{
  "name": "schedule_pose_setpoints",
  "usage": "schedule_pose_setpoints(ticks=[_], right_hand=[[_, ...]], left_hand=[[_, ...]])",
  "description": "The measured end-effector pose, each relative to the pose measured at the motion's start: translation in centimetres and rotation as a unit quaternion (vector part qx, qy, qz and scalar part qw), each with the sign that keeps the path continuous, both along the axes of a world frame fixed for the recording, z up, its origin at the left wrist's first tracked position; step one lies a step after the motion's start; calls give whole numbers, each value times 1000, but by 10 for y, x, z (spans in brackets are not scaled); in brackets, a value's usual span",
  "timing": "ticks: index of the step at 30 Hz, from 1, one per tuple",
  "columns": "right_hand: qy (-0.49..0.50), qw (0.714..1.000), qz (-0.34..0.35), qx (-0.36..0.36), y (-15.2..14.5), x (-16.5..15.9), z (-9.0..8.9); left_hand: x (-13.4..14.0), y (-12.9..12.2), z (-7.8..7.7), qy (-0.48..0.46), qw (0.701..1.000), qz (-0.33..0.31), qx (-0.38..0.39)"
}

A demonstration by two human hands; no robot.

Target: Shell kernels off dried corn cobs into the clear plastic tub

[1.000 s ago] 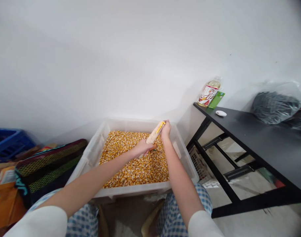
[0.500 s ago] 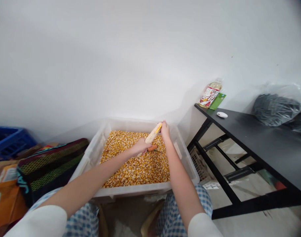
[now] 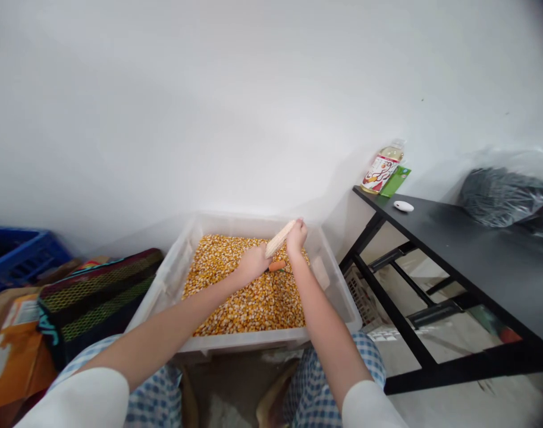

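Observation:
Above a white plastic tub I hold a corn cob, tilted up to the right, its visible side pale and bare of kernels. My left hand is wrapped round the lower end. My right hand grips the upper end, its fingers partly hidden behind the cob. Loose corn kernels in yellow and cream fill much of the tub. An orange handle of some tool rests over the kernels just below the cob; its other end is hidden by my left hand.
A black table on the right carries a bottle, a green packet, a small white object and a dark bundle in clear plastic. Left of the tub are a striped mesh bag, an orange box and a blue crate.
Yellow kernels showed near the cob's upper end before; now the side facing me looks bare. The cob has turned or been stripped there, and my right hand sits slightly lower along it.

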State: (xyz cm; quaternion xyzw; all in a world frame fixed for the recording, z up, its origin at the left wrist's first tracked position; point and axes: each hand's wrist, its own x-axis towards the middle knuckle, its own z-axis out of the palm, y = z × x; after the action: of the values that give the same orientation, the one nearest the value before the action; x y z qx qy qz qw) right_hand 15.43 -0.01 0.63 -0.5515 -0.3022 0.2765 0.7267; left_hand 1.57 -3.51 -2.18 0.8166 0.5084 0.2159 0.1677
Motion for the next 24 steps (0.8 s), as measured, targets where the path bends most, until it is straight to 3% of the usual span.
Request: schedule_pose_setpoints(ticks=[3, 10, 14, 17, 20, 24], right_hand=[[-95, 991, -88, -18, 0, 2, -5], [-130, 987, -85, 26, -2, 2, -6], [-135, 989, -51, 45, -2, 3, -4], [-61, 996, 21, 57, 1, 5, -2], [12, 995, 99, 19, 2, 3, -2], [-85, 990, 108, 25, -3, -8, -7]], left_hand=[[3, 0, -3, -66, 995, -36, -64], [7, -7, -9, -217, 949, -51, -223], [14, -13, -9, -313, 905, -41, -286], [18, -12, -5, -359, 885, -41, -295], [18, -8, -2, -378, 875, -30, -301], [15, -4, -1, -380, 881, 0, -282]])
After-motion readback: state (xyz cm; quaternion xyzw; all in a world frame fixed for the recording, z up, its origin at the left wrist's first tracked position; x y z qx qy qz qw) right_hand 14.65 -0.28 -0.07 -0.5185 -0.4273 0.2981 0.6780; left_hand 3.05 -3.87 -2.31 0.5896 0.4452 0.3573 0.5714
